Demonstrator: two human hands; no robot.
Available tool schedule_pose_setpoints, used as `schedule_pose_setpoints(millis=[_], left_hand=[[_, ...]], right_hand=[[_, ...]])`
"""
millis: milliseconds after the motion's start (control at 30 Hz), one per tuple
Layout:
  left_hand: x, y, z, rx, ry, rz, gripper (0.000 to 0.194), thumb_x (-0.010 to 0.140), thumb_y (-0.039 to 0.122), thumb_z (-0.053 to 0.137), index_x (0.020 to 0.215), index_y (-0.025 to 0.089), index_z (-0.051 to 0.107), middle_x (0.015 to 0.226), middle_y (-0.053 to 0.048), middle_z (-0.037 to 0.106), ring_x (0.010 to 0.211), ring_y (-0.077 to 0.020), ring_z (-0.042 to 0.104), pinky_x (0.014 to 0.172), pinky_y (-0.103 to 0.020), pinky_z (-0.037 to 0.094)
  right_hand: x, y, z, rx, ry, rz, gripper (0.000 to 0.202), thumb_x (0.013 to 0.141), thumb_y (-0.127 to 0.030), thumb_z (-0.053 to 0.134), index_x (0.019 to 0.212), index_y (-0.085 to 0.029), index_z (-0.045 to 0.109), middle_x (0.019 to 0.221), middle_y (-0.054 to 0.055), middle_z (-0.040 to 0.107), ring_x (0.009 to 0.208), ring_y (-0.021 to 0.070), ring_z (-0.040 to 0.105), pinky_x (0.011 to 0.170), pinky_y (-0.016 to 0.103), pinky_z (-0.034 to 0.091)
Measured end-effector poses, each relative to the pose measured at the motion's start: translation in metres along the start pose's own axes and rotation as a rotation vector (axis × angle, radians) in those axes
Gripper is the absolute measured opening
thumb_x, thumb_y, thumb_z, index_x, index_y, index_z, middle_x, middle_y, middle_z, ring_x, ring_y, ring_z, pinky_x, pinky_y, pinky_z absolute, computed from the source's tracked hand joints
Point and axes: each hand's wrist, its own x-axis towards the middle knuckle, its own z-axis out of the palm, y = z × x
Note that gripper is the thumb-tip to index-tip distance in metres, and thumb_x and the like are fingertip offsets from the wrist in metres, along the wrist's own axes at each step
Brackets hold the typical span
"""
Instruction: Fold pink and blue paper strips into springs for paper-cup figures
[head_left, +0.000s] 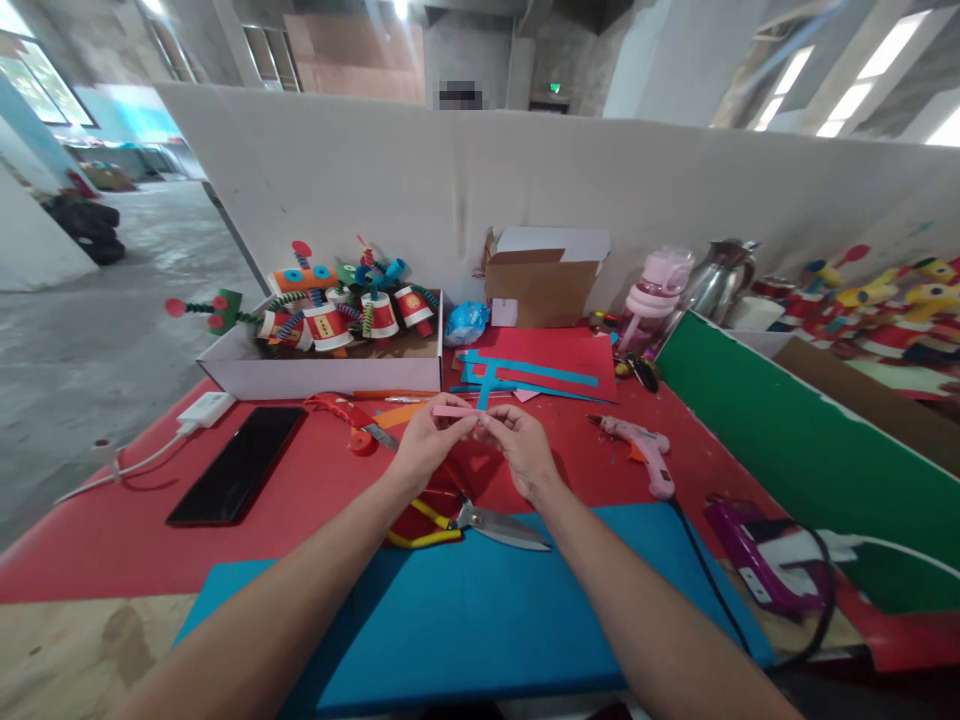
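Between both hands, above the red table cover, is a pink paper strip (454,411) together with a blue paper strip (488,384) that points away from me. My left hand (431,435) pinches the pink strip with thumb and fingers. My right hand (520,443) is closed at the spot where the two strips meet; its fingertips touch those of the left. Just below the hands lie shears (480,520) with yellow handles. Beyond them, several blue strips (540,372) rest on a red sheet (592,350). A pink glue gun (641,445) lies right of my right hand.
At the back left, a white box (322,377) holds several paper-cup figures. Left are a phone (238,465), a white charger (206,410) and a red-handled cutter (352,420). Right stand a green panel (810,450), a pink bottle (660,290) and a purple power strip (757,555) with cables.
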Motion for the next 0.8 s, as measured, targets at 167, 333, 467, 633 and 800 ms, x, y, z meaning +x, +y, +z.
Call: schedule_pose_setpoints(millis=[167,333,467,633,800], left_hand=[[0.0016,-0.0022,-0.0016,0.049,0.052,-0.023,0.021,0.067,0.035,0.068,0.066,0.016,0.059,0.063,-0.001,0.061,0.063,-0.0147,0.057,0.065,-0.027,0.045],[0.0021,-0.0030,-0.0010,0.059,0.047,-0.031,0.020,0.063,0.033,0.070,0.065,0.015,0.061,0.064,-0.001,0.061,0.064,-0.0146,0.056,0.063,-0.026,0.045],[0.0015,-0.0046,0.0001,-0.010,0.021,-0.040,0.020,0.063,0.033,0.070,0.065,0.016,0.060,0.064,0.000,0.060,0.064,-0.0146,0.057,0.064,-0.027,0.046],[0.0005,-0.0055,0.0004,-0.049,-0.014,-0.047,0.020,0.066,0.034,0.068,0.066,0.016,0.059,0.063,0.000,0.061,0.063,-0.0145,0.057,0.064,-0.027,0.046],[0.0008,-0.0043,0.0002,-0.030,-0.008,-0.044,0.021,0.066,0.035,0.068,0.065,0.016,0.058,0.062,-0.001,0.061,0.062,-0.0142,0.056,0.063,-0.026,0.045]], right_hand=[[-0.0005,0.0004,0.0002,0.013,-0.077,0.070,0.030,0.054,-0.038,0.080,0.070,-0.019,0.063,0.063,-0.002,0.065,0.061,0.0127,0.061,0.070,0.029,0.049],[-0.0006,-0.0001,0.0007,0.014,-0.095,0.075,0.028,0.057,-0.042,0.078,0.067,-0.019,0.065,0.065,-0.001,0.066,0.060,0.0134,0.061,0.068,0.029,0.049],[-0.0016,0.0011,0.0011,0.021,-0.069,0.062,0.025,0.057,-0.041,0.077,0.063,-0.021,0.065,0.061,-0.002,0.064,0.057,0.0134,0.060,0.066,0.029,0.050],[-0.0010,0.0017,0.0006,0.017,-0.070,0.057,0.025,0.058,-0.041,0.077,0.061,-0.020,0.064,0.058,-0.003,0.062,0.055,0.0118,0.058,0.067,0.029,0.050],[0.0004,0.0015,-0.0004,0.003,-0.093,0.059,0.029,0.057,-0.045,0.077,0.063,-0.020,0.065,0.057,-0.002,0.062,0.057,0.0133,0.059,0.067,0.030,0.051]])
